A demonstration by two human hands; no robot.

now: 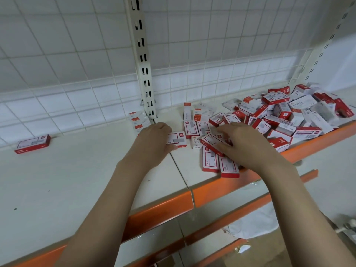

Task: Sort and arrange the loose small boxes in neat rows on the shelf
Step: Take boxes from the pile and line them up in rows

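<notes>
Both hands worked low over the shelf (pixel 81 170), near the seam where its two panels met. The left hand (pixel 154 139) lay knuckles up on a red-and-white box (pixel 177 139); its fingers curled down over the box's near end, apparently to slide or lift it, though the tips were hidden, so I cannot tell whether they pinched it. The right hand (pixel 244 145) reached flat across a few boxes by the front edge, fingers loosely spread and bent over a tilted box (pixel 212 143), seemingly gathering it toward the two boxes (pixel 219 164) lying side by side at the orange lip, which looked like the start of a row.

The bulk of the loose boxes (pixel 292 110) sat heaped toward the shelf's right end, jumbled at all angles. A short stack (pixel 138 120) stood against the back grid beside the slotted upright (pixel 143 60), probably already sorted. One lone box (pixel 32 143) lay far left along the back edge.
</notes>
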